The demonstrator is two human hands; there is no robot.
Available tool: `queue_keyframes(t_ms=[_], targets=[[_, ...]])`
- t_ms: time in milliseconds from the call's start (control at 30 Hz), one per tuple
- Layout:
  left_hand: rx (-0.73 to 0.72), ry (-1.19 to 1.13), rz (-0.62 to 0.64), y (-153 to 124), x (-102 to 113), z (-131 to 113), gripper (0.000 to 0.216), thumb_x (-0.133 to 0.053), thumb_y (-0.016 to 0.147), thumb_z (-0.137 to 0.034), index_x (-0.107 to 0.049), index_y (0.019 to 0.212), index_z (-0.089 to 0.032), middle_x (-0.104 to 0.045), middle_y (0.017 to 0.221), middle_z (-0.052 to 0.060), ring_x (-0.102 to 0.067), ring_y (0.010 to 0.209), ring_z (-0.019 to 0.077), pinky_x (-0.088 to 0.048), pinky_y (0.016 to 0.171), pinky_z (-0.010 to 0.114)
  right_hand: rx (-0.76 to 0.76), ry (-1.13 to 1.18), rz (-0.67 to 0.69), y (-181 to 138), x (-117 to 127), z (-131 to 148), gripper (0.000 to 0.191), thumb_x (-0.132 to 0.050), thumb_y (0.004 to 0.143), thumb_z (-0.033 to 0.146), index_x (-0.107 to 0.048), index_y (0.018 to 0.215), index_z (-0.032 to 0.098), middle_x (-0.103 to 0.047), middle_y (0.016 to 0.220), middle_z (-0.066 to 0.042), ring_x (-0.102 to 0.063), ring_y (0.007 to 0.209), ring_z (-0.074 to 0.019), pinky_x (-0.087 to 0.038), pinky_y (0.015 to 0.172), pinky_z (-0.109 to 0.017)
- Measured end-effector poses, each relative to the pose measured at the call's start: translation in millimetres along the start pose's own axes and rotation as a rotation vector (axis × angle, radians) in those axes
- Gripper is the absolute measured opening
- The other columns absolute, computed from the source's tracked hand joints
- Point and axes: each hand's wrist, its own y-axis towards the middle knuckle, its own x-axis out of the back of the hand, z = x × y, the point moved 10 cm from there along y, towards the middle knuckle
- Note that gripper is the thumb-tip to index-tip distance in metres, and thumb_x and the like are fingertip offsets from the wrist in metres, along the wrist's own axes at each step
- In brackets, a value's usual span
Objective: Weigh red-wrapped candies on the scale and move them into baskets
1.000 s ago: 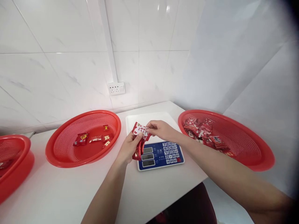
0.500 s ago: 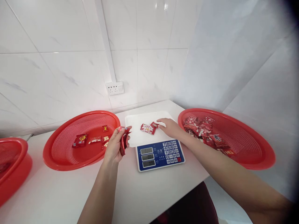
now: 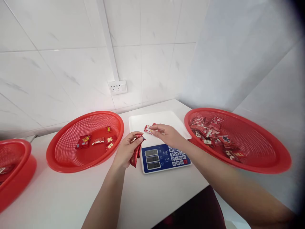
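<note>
Red snack packets (image 3: 135, 156) are pinched in my left hand (image 3: 127, 149), in front of the scale's left edge. My right hand (image 3: 168, 135) reaches over the white pan (image 3: 138, 118) of the digital scale (image 3: 164, 158). Its fingers are closed on a red-and-white snack packet (image 3: 148, 129), and a bit of red wrapper shows behind them. Whether that packet still touches the pan I cannot tell. My right wrist and forearm cover part of the keypad.
A red basket (image 3: 62, 146) with several small packets stands to the left, and another red basket (image 3: 267, 133) with many packets to the right. Part of a third basket (image 3: 19, 187) shows at far left. A wall socket (image 3: 118, 87) sits behind the scale.
My right hand has closed on the red-and-white packet that lay on the pan. My left hand has moved right, closer to it, still holding its packets. The view has shifted slightly.
</note>
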Motion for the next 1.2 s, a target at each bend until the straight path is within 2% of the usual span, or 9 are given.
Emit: queue_keyframes(t_ms=[100, 233, 400, 567, 700, 833, 933, 1067, 1200], targets=[[-0.078, 0.065, 0.057, -5, -14, -6, 0.031, -0.070, 0.072, -0.030, -0.060, 0.100, -0.022, -0.057, 0.070, -0.004, -0.056, 0.057, 0.0075, -0.045, 0.052, 0.016, -0.005, 0.243, 0.059, -14, -10, 18, 0.028, -0.055, 0.083, 0.035, -0.064, 0.106, 0.021, -0.066, 0.105, -0.005, -0.061, 0.095, -0.0168, -0.049, 0.083, -0.033], [-0.104, 0.147, 0.089, -11, -26, -9, 0.043, -0.072, 0.070, -0.026, -0.057, 0.111, -0.023, -0.059, 0.068, -0.003, -0.058, 0.065, 0.0112, -0.047, 0.061, 0.019, -0.016, 0.319, 0.080, -21, -17, 24, 0.018, -0.060, 0.078, 0.030, -0.065, 0.093, 0.020, -0.066, 0.088, -0.002, -0.061, 0.079, -0.0147, -0.050, 0.073, -0.031], [-0.146, 0.135, -0.077, -8, -5, -17, 0.042, -0.070, 0.072, -0.028, -0.056, 0.111, -0.023, -0.062, 0.073, -0.003, -0.057, 0.064, 0.0098, -0.046, 0.058, 0.017, -0.088, 0.426, -0.082, -10, -2, -1, 0.009, -0.061, 0.076, 0.027, -0.061, 0.081, 0.020, -0.065, 0.076, 0.000, -0.062, 0.072, -0.0136, -0.052, 0.074, -0.033], [-0.070, -0.120, -0.167, -3, 17, -13, 0.041, -0.073, 0.066, -0.034, -0.056, 0.101, -0.021, -0.062, 0.073, -0.002, -0.053, 0.054, 0.0085, -0.038, 0.040, 0.014, -0.183, 0.297, -0.205, -2, 10, -31, 0.013, -0.060, 0.075, 0.025, -0.061, 0.087, 0.019, -0.065, 0.098, -0.007, -0.062, 0.090, -0.0187, -0.050, 0.083, -0.038], [-0.048, -0.154, -0.153, -3, 15, -13, 0.040, -0.073, 0.066, -0.033, -0.055, 0.100, -0.022, -0.061, 0.078, -0.001, -0.052, 0.056, 0.0084, -0.038, 0.039, 0.014, -0.126, 0.172, -0.276, -19, 26, -14, 0.019, -0.057, 0.079, 0.028, -0.061, 0.097, 0.022, -0.060, 0.112, -0.007, -0.056, 0.106, -0.0191, -0.046, 0.090, -0.037], [-0.159, -0.101, -0.221, -9, 10, -19, 0.029, -0.067, 0.074, -0.031, -0.056, 0.100, -0.023, -0.058, 0.078, -0.002, -0.055, 0.065, 0.0089, -0.045, 0.054, 0.016, -0.146, 0.282, -0.060, -53, -3, 11, 0.016, -0.055, 0.082, 0.036, -0.061, 0.087, 0.022, -0.066, 0.088, -0.003, -0.062, 0.083, -0.0166, -0.050, 0.077, -0.033], [-0.355, 0.001, -0.318, -27, 2, -32, 0.025, -0.062, 0.079, -0.030, -0.055, 0.103, -0.026, -0.056, 0.082, -0.002, -0.057, 0.079, 0.0107, -0.046, 0.070, 0.018, -0.137, 0.366, 0.085, -74, -40, 26, 0.018, -0.062, 0.078, 0.032, -0.059, 0.093, 0.023, -0.067, 0.091, -0.003, -0.061, 0.079, -0.0156, -0.050, 0.071, -0.031], [-0.484, 0.121, -0.320, -50, -18, -40, 0.022, -0.058, 0.084, -0.034, -0.055, 0.106, -0.029, -0.055, 0.086, -0.001, -0.054, 0.081, 0.0113, -0.044, 0.073, 0.019, -0.147, 0.441, 0.013, -82, -56, 25, 0.007, -0.056, 0.082, 0.029, -0.055, 0.083, 0.022, -0.064, 0.079, 0.000, -0.059, 0.068, -0.0127, -0.049, 0.062, -0.027], [-0.470, 0.013, -0.367, -54, -11, -42, 0.017, -0.055, 0.085, -0.038, -0.058, 0.098, -0.028, -0.053, 0.087, -0.002, -0.051, 0.076, 0.0100, -0.044, 0.070, 0.018, -0.164, 0.458, -0.051, -84, -45, 22, 0.007, -0.055, 0.082, 0.028, -0.058, 0.079, 0.023, -0.064, 0.074, 0.001, -0.060, 0.064, -0.0120, -0.049, 0.059, -0.026]])
